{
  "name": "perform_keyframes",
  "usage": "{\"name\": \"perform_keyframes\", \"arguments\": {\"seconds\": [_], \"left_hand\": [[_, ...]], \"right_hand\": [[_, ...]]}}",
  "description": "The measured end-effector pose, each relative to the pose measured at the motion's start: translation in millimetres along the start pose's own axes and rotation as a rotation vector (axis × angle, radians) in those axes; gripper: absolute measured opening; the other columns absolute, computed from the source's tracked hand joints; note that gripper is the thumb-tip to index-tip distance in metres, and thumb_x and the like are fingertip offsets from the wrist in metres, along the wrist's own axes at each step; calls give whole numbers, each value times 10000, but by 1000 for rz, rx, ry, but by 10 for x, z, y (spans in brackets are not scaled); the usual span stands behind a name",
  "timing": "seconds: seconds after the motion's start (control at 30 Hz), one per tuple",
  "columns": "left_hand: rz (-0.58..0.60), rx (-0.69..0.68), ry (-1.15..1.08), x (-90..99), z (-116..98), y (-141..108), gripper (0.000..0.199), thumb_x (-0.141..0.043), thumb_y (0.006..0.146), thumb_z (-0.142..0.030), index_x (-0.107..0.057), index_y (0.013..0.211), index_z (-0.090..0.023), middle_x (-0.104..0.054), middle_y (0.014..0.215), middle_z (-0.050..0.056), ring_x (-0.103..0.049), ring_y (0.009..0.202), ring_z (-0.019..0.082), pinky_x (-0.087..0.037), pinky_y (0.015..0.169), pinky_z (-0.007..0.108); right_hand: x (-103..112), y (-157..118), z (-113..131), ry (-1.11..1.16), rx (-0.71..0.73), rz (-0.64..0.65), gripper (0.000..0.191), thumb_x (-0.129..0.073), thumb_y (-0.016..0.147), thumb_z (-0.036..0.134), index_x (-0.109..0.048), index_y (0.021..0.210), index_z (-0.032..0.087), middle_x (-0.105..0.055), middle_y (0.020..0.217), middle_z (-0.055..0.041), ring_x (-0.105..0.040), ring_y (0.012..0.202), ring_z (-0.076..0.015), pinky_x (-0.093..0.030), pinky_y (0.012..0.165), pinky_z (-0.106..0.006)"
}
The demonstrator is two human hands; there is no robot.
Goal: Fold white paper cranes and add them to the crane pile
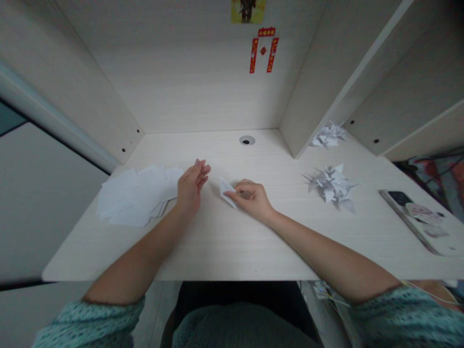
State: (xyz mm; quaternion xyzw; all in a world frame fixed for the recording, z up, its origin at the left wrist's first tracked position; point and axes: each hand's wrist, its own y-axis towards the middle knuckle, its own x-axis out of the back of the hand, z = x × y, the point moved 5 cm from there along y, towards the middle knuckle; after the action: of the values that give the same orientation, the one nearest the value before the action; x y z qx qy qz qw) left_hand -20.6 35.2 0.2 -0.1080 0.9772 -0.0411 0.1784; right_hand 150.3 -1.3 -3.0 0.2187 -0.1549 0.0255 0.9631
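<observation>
Between the thumb and fingers of my right hand [250, 195] is a small folded piece of white paper [226, 189], held just above the desk near its middle. My left hand [194, 181] is raised to the left of it, apart from the paper, with its fingers extended and nothing in them. Beside my left hand lies a spread stack of white paper sheets [130, 195]. To the right of my right hand sits a pile of folded white paper pieces with pointed tips [333, 186].
A second pile of folded papers [329, 134] lies farther back, by the upright divider panel [308, 111]. A phone in a decorated case [422, 222] rests at the right. A round cable hole [247, 140] is near the back panel, which carries red stickers [267, 32].
</observation>
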Motion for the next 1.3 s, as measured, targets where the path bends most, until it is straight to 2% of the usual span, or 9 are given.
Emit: {"name": "perform_keyframes", "arguments": {"seconds": [0.13, 0.27, 0.47, 0.73, 0.87, 1.0, 1.1, 1.2, 1.3], "left_hand": [[229, -73, 228, -134, 86, -65, 441, -682, 700, -481, -689, 1044, -204, -728, 916, 61, -658, 887, 181, -470, 771, 267], [422, -114, 422, -270, 148, -204, 264, -710, 682, -406, -747, 843, -200, -719, 784, 14, -652, 783, 185, -457, 730, 266], [325, -102, 412, -228, 130, -210, 237, -714, 674, -398, -709, 607, -170, -668, 634, 6, -611, 657, 158, -430, 624, 249], [267, 24, 155, -223, 185, -193, 247, -756, 614, -400, -745, 700, -168, -725, 832, 65, -643, 848, 191, -472, 789, 299], [167, 68, 79, -152, 121, -102, 299, -759, 609, -409, -743, 788, -170, -725, 930, 95, -650, 923, 203, -472, 803, 301], [14, -61, 143, -32, 12, -17, 348, -695, 678, -468, -725, 915, -215, -713, 1030, 78, -642, 982, 190, -460, 780, 271], [210, -100, 358, -140, 47, -70, 374, -698, 684, -441, -719, 985, -219, -730, 967, 68, -650, 929, 204, -461, 775, 288], [397, -143, 548, -257, 97, -173, 306, -681, 702, -429, -743, 918, -222, -732, 910, 47, -649, 862, 207, -463, 705, 270], [432, -197, 626, -292, 74, -216, 247, -695, 685, -420, -752, 810, -214, -719, 858, 46, -636, 855, 211, -456, 655, 253]], "right_hand": [[56, 19, -96, 63, -145, -136, 294, -671, 747, 405, -617, 564, 182, -565, 577, -2, -510, 571, -128, -387, 568, -267], [48, 33, -111, 56, -105, -130, 273, -671, 743, 402, -618, 583, 186, -583, 602, -5, -524, 598, -134, -398, 591, -266], [-7, 32, -71, 31, -36, -57, 332, -656, 767, 381, -528, 529, 188, -531, 578, 12, -502, 588, -122, -372, 580, -261], [-34, 49, -46, 75, -44, -23, 291, -666, 761, 387, -585, 559, 194, -580, 602, 9, -520, 595, -123, -386, 595, -266], [-45, 12, -38, 73, -61, 11, 266, -672, 755, 386, -620, 575, 197, -595, 618, -1, -526, 601, -129, -391, 589, -268], [-10, -9, -67, 67, -94, -40, 281, -670, 749, 412, -636, 580, 191, -580, 607, -8, -516, 601, -134, -393, 587, -272], [68, 3, -133, 71, -152, -174, 287, -656, 749, 444, -657, 618, 189, -575, 605, -7, -509, 597, -138, -399, 588, -276], [86, 24, -140, 45, -106, -175, 246, -651, 762, 426, -688, 677, 198, -612, 638, -19, -525, 631, -150, -415, 614, -283], [73, 21, -104, -13, -27, -126, 209, -633, 794, 391, -695, 698, 215, -644, 659, -26, -544, 671, -163, -428, 655, -299]]}}
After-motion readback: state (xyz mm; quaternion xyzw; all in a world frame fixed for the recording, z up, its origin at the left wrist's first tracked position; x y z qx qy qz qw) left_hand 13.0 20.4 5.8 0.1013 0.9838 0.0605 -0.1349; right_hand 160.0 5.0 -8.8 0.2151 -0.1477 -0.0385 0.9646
